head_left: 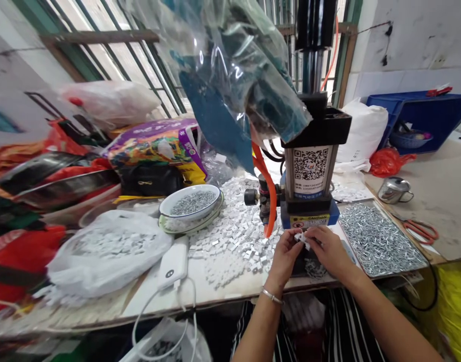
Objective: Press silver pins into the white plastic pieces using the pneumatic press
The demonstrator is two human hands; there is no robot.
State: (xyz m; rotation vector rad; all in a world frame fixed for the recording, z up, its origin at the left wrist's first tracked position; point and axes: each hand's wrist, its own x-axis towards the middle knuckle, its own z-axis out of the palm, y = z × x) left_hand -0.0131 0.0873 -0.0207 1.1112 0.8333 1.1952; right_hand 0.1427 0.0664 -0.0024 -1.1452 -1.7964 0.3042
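Observation:
Just in front of the base of a pneumatic press (pixel 309 171), my left hand (pixel 286 254) and my right hand (pixel 326 246) meet. Their fingertips pinch a small white plastic piece (pixel 300 237) between them. Its details are too small to make out. Under my right hand lies a little heap of metal pins (pixel 315 268). Many similar white pieces (pixel 234 231) are spread over the table to the left of my hands. A tray of metal pins (pixel 381 239) stands to the right.
An enamel bowl of pins (pixel 194 202), a white power bank (pixel 173 264) with a cable and a plastic bag of white pieces (pixel 109 251) are on the left. Orange-handled scissors (pixel 419 230) and a metal mug (pixel 394 191) lie right. An orange hose (pixel 270 201) hangs beside the press.

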